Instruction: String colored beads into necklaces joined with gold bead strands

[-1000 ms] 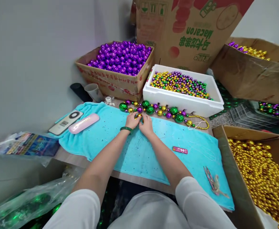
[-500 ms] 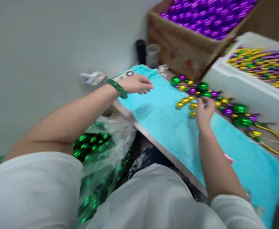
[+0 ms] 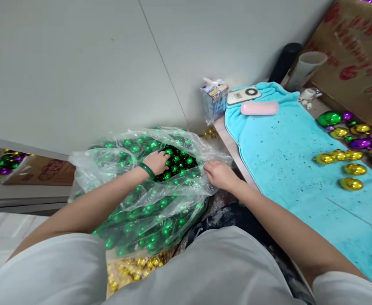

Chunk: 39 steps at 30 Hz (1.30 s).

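left hand (image 3: 156, 162) fingertips buried in green beads (image 3: 176, 163) (bagged), right hand (image 3: 219, 175) gripping plastic

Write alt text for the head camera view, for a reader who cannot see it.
A person's left hand reaches into a clear plastic bag full of shiny green balls, while the right hand grips the bag's open edge. To the right, a turquoise towel on a table holds loose gold balls, a pink case and a remote.

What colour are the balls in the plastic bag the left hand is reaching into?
Shiny green balls, seen in the head view, where the left hand enters the clear plastic bag.
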### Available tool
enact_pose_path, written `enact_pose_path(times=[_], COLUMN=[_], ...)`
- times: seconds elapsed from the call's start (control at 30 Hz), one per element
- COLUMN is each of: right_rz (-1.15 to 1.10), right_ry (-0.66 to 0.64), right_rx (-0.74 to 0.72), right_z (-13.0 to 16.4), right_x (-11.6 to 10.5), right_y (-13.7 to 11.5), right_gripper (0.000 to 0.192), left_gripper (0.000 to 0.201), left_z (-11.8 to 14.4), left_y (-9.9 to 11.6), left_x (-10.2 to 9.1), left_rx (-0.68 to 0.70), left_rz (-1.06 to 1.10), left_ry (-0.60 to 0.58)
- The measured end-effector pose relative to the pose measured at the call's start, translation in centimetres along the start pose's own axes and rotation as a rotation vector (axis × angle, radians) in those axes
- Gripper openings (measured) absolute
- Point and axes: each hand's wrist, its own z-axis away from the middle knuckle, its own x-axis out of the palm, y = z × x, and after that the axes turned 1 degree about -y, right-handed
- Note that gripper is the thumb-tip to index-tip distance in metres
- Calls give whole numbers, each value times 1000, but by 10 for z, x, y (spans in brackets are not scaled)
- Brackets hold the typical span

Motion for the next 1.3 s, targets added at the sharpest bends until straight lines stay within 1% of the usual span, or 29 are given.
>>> enact_pose_path(times=[0.03, 0.1, 0.17, 0.2, 0.23, 0.27, 0.33, 0.4, 0.43, 0.5, 0.57, 0.63, 0.67, 0.7, 0.77, 0.87, 0.93, 1.03, 1.13, 1.2, 1.3], right_rz=[11, -8, -72, -106, -132, -144, -132, -94, -76, -51, -33, -26, -26, -26, -20, -2, 0, 27, 86, 84, 46], right_ry=[-17, -7, 7, -5, -49, -121, -305, -446, -479, -493, -466, -411, -383, -367, -375, -432, -449, -489, -535, -527, -489], right_rx=[-22, -71, -124, -144, -139, -105, 16, 132, 160, 183, 180, 110, 59, 9, -54, -96, -116, -97, -95, -92, -62], right_z=[-3, -12, -25, -32, -39, -44, -50, -48, -45, -37, -33, -32, -33, -34, -37, -37, -36, -37, -40, -40, -38], right_x=[5, 11, 16, 19, 22, 26, 34, 40, 42, 45, 48, 53, 56, 60, 68, 79, 84, 89, 90, 87, 76], right_y=[-7, -18, -28, -32, -37, -40, -44, -45, -45, -45, -48, -52, -54, -55, -57, -58, -57, -58, -59, -60, -57], right_gripper=[25, 26, 29, 30, 31, 32, 31, 32, 35, 44, 58, 73, 78, 78, 68, 50, 45, 46, 48, 49, 53], left_gripper=[54, 60, 64, 66, 67, 68, 69, 69, 69, 68, 66, 68, 70, 71, 70, 64, 58, 55, 57, 58, 58], left_z=[5, 18, 31, 36, 41, 44, 46, 44, 41, 34, 24, 17, 14, 13, 11, 11, 12, 13, 14, 14, 11], left_y=[-2, -4, -5, -6, -7, -8, -10, -10, -10, -8, -5, -5, -7, -9, -16, -25, -27, -23, -18, -18, -23], left_x=[8, 20, 28, 32, 35, 38, 44, 47, 48, 48, 45, 41, 39, 38, 36, 36, 36, 36, 36, 37, 36], left_rx=[-9, -20, -30, -43, -63, -86, -142, -190, -211, -255, -292, -297, -286, -269, -225, -142, -73, -2, 15, 4, -13], left_rz=[-27, -114, -215, -252, -270, -274, -261, -239, -227, -199, -165, -132, -115, -101, -85, -97, -122, -172, -225, -219, -131], left_ry=[15, 26, 35, 41, 50, 58, 67, 67, 60, 29, -29, -93, -117, -136, -156, -171, -181, -202, -204, -192, -142])
